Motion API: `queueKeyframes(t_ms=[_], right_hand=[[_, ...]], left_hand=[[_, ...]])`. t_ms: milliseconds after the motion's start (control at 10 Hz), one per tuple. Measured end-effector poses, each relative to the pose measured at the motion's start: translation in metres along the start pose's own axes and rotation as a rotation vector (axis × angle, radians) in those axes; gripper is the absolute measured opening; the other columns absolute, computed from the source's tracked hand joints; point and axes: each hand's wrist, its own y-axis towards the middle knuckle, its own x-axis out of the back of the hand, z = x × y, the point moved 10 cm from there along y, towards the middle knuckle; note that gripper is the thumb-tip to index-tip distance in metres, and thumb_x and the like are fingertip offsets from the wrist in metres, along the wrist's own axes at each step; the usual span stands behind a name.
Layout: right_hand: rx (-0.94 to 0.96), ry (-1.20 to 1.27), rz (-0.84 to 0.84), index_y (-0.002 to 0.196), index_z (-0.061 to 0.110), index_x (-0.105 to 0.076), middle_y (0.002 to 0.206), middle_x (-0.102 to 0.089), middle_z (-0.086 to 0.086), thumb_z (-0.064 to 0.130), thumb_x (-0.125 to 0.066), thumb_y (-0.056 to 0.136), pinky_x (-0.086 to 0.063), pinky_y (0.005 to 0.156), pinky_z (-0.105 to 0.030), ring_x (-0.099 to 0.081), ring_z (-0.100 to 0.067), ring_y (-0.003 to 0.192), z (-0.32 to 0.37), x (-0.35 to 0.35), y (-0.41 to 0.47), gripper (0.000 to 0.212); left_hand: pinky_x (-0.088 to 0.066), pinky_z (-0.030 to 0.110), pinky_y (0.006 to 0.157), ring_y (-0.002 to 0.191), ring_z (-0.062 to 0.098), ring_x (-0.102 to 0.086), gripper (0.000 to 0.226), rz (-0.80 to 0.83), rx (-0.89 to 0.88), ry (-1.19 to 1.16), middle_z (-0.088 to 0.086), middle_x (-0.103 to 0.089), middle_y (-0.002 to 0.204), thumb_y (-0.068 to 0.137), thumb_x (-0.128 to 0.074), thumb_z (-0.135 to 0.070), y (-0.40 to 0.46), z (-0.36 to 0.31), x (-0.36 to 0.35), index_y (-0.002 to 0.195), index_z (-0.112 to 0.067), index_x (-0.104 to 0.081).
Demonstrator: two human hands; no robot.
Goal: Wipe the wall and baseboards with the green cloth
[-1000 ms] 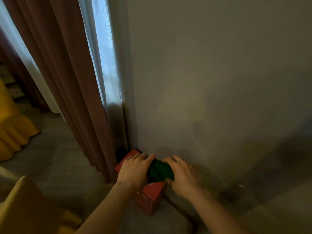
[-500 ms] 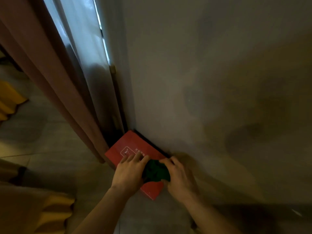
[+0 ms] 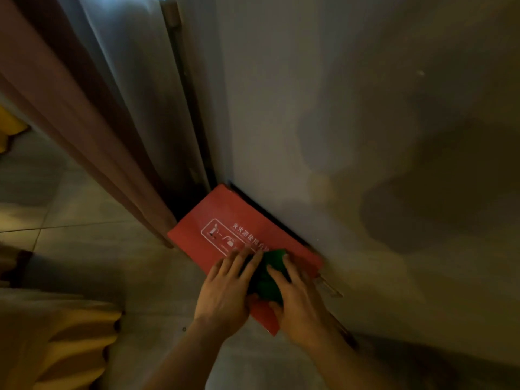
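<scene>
Green cloth (image 3: 267,281) atop red box (image 3: 225,218), under left hand (image 3: 225,296) and right hand (image 3: 299,304).

Your head dips closer and tips down, so the red box (image 3: 225,215) now shows its whole top and its white printed label (image 3: 225,235). Your left hand (image 3: 225,291) flattens out, fingers stretching forward instead of curling at the green cloth (image 3: 267,280). Your right hand (image 3: 298,302) lies straighter across the cloth, which now stretches longer between both hands.
</scene>
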Motion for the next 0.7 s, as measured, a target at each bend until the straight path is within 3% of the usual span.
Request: queueKeyframes(t_ms=[100, 200, 400, 500, 700], right_hand=[[-0.001, -0.036, 0.04, 0.157, 0.039, -0.007, 0.167, 0.013, 0.0, 0.043, -0.051, 0.098, -0.017, 0.123, -0.043, 0.01, -0.025, 0.152, -0.007, -0.016, -0.004, 0.074], [-0.014, -0.044, 0.009, 0.156, 0.04, -0.006, 0.166, 0.013, -0.001, 0.049, -0.042, 0.1, -0.019, 0.123, -0.043, 0.007, -0.025, 0.153, -0.011, -0.016, -0.004, 0.068], [-0.078, -0.05, 0.004, 0.156, 0.041, -0.004, 0.167, 0.008, -0.002, 0.054, -0.029, 0.102, -0.028, 0.12, -0.041, -0.005, -0.025, 0.153, -0.016, -0.011, -0.006, 0.061], [-0.107, -0.054, 0.019, 0.156, 0.041, -0.003, 0.167, 0.005, -0.002, 0.052, -0.035, 0.101, -0.035, 0.114, -0.039, -0.015, -0.026, 0.151, -0.019, -0.004, -0.015, 0.064], [-0.108, -0.091, -0.064, 0.156, 0.037, -0.014, 0.163, -0.015, -0.002, 0.049, -0.043, 0.098, -0.036, 0.109, -0.035, -0.032, -0.024, 0.142, -0.015, 0.034, -0.045, 0.066]], left_hand=[[0.01, 0.039, 0.123, 0.151, 0.018, 0.019, 0.086, 0.085, -0.02, -0.018, -0.007, 0.017, 0.166, 0.099, -0.043, -0.054, -0.011, 0.002, -0.03, 0.153, -0.039, 0.022], [0.012, 0.037, 0.123, 0.152, 0.018, 0.016, 0.077, 0.099, 0.012, -0.058, -0.006, 0.014, 0.167, 0.101, -0.03, -0.06, -0.012, 0.01, -0.041, 0.153, -0.038, 0.023], [0.014, 0.035, 0.121, 0.153, 0.018, 0.012, 0.071, 0.111, 0.036, -0.034, -0.004, 0.009, 0.168, 0.102, -0.022, -0.061, -0.01, 0.007, -0.037, 0.155, -0.035, 0.017], [0.011, 0.037, 0.123, 0.153, 0.018, 0.01, 0.071, 0.104, 0.059, -0.035, -0.004, 0.006, 0.168, 0.101, -0.022, -0.062, -0.015, 0.006, -0.026, 0.156, -0.035, 0.015], [0.003, 0.038, 0.124, 0.154, 0.018, 0.001, 0.071, 0.095, 0.036, -0.023, -0.005, -0.002, 0.168, 0.099, -0.019, -0.065, -0.032, -0.003, 0.009, 0.157, -0.035, 0.009]])
